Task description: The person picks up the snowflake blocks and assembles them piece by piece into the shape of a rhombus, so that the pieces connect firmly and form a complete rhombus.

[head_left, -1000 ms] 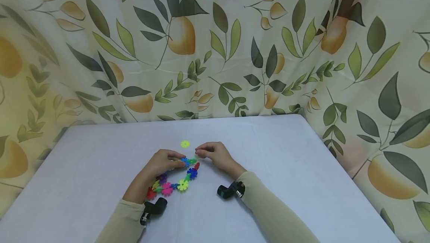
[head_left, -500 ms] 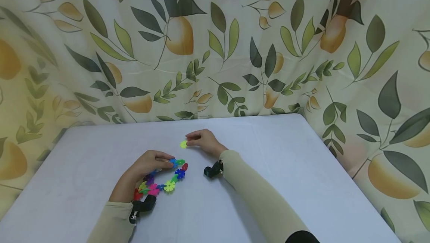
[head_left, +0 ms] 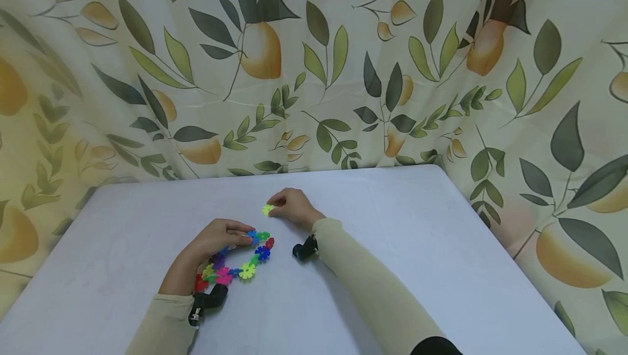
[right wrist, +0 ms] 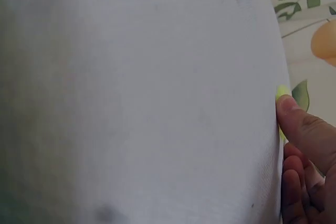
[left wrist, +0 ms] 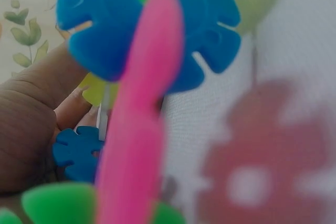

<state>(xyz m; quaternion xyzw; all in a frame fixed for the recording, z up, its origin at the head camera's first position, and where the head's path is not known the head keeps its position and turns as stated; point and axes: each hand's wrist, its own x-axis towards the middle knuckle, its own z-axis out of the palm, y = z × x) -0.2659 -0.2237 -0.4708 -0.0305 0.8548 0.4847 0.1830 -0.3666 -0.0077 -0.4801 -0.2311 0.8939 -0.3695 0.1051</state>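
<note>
In the head view my left hand (head_left: 214, 240) grips a curved chain of colourful interlocking flower discs at a blue disc (head_left: 252, 236), thumb and fingers on either side. A red disc (head_left: 270, 242), a dark blue disc (head_left: 263, 253) and a yellow disc (head_left: 247, 271) belong to this chain. The left wrist view shows a pink disc (left wrist: 142, 108) edge-on before a large blue disc (left wrist: 105, 35). Farther back, my right hand (head_left: 296, 208) pinches a loose yellow flower disc (head_left: 267, 210); the right wrist view shows the thumb (right wrist: 304, 127) against it, the disc mostly hidden.
A white-covered table (head_left: 392, 268) lies under both hands. Behind it hangs a curtain (head_left: 333, 88) printed with leaves and fruit. Black wrist cameras sit on the left sleeve (head_left: 210, 299) and the right sleeve (head_left: 306, 248).
My right hand has left the chain's end, moved back and left, and taken hold of the loose yellow disc. My left hand and the chain have shifted slightly left.
</note>
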